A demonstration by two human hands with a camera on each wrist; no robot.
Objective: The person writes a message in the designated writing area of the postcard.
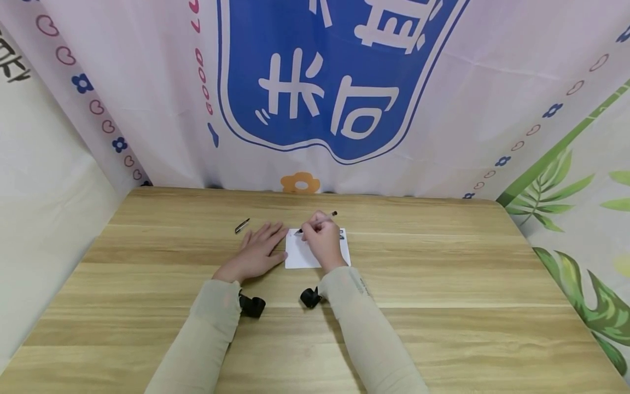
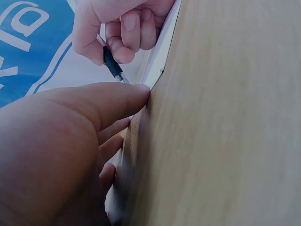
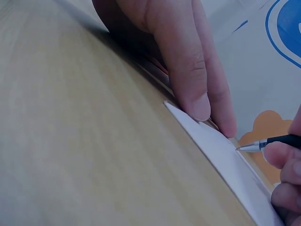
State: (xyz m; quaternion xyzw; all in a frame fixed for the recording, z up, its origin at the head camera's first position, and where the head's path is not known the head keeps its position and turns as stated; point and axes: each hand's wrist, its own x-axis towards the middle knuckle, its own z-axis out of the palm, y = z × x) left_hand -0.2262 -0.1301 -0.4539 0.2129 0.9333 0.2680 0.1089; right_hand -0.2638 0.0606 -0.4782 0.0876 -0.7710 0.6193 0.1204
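Observation:
A white card lies on the wooden table, with small dark marks in its upper right corner. My right hand rests over the card and grips a pen with a dark grip. In the right wrist view the metal tip of the pen meets the card close to its far edge. My left hand lies spread on the table at the card's left side. Its thumb presses at the card's edge, seen in the left wrist view.
A black pen cap lies on the table just beyond the left hand. Black cameras are strapped at the left wrist and right wrist. A printed curtain hangs behind the table's far edge.

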